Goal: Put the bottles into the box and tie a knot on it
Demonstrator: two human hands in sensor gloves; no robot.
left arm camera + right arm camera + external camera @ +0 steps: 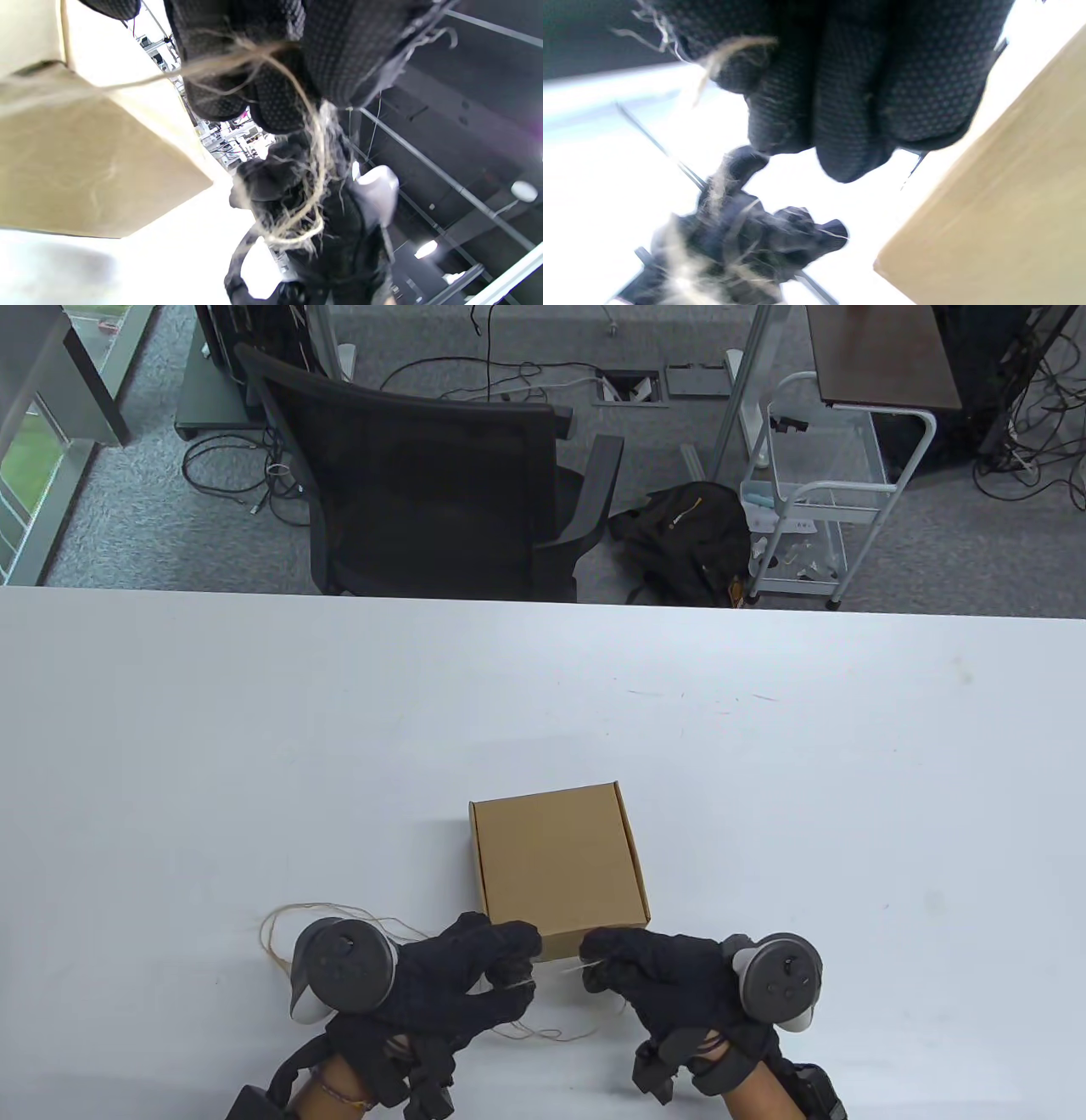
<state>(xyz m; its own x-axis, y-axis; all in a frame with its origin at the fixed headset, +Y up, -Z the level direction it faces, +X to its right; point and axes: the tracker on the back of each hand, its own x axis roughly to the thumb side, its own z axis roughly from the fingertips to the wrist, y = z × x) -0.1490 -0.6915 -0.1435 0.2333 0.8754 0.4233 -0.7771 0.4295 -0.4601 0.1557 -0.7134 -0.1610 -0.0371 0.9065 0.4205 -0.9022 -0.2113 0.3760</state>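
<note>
Box [556, 869] shut on desk [254, 746], touching both grips' fingertips. L hand [450, 976] & R hand [653, 976] each pinch thin twine [551, 1033]. Risk: frayed twine may slip or snap under hard pull.

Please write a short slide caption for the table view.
Both gloved hands pinch twine beside the closed cardboard box.

boxes: just one, a closed cardboard box [556, 869]
twine: one thin length of string [339, 912]
gloved hands: two, left hand [462, 980] and right hand [657, 980]
office chairs: one chair [433, 487]
tables: one white table [254, 746]
</note>
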